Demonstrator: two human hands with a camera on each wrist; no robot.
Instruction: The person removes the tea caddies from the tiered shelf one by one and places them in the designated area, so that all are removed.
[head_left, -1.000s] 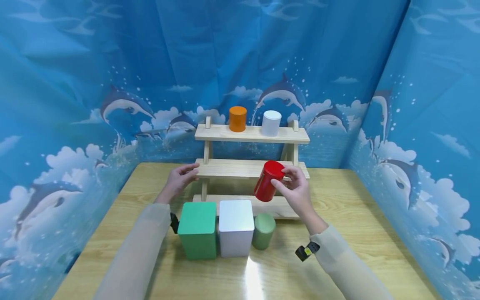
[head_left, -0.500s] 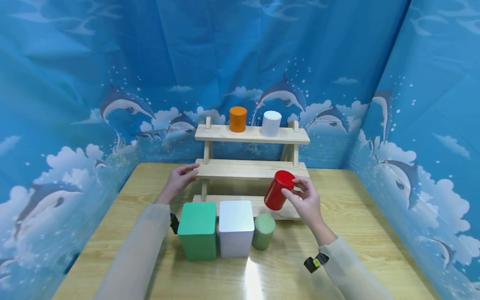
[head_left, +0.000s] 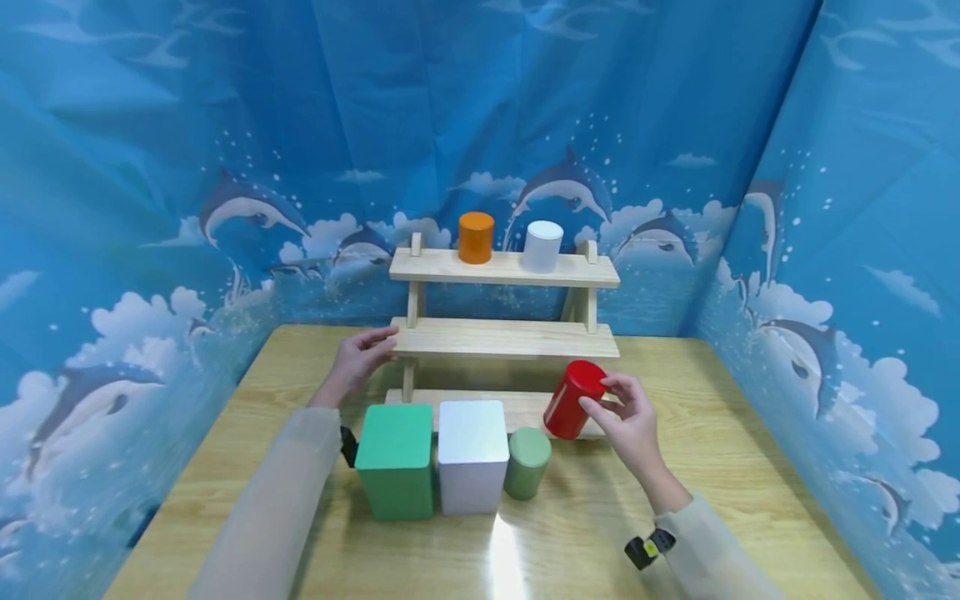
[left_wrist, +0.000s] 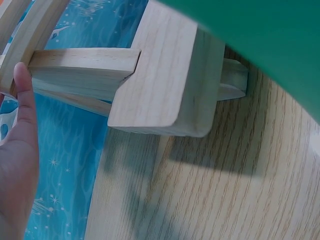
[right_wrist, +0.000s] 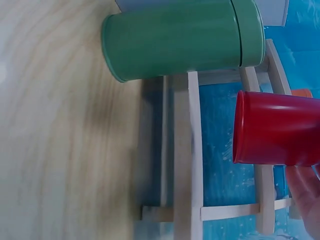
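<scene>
My right hand (head_left: 630, 421) holds a red lidded tin (head_left: 573, 402) near its top, thumb on the near side and fingers on the far side. The tin leans in front of the bottom step's right end; in the right wrist view the red tin (right_wrist: 280, 129) appears apart from the wood. My left hand (head_left: 360, 362) grips the left end of the middle step of a three-step wooden display shelf (head_left: 502, 337). In the left wrist view the left thumb (left_wrist: 26, 100) lies straight against that step's end; its other fingers are mostly hidden.
On the top step stand an orange tin (head_left: 476, 238) and a white tin (head_left: 542, 247). Before the shelf, a green square box (head_left: 396, 475), a white square box (head_left: 472, 467) and a green round tin (head_left: 528, 463) stand in a row. Blue dolphin curtains (head_left: 450, 100) enclose the table.
The red tin and my right hand have moved right and downward, from in front of the middle step to the bottom step's right end. My left hand has stayed in place.
</scene>
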